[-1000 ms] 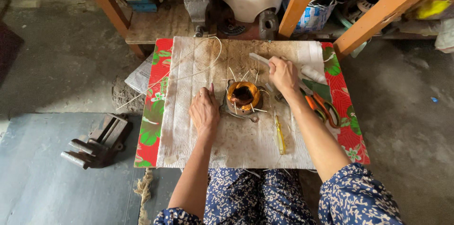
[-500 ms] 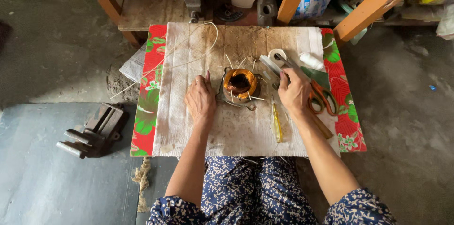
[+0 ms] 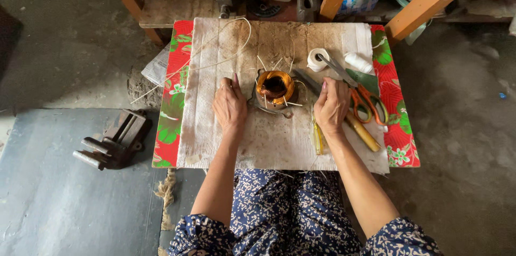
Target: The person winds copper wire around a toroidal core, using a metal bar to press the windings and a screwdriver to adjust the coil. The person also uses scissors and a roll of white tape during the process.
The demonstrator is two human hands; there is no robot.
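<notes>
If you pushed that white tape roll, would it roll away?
Probably not: the tape roll lies flat on its side on the cloth, so it would likely slide. It looks small and hollow, so probably light. The scissors touching it might block it.

Both forearms reached forward, roughly parallel and slightly converging. The left hand (image 3: pixel 229 106) lay palm down, fingers (image 3: pixel 235 81) loosely extended and pointing away. The right hand (image 3: pixel 331 108) also lay palm down, its fingers (image 3: pixel 324 88) gently curled
</notes>
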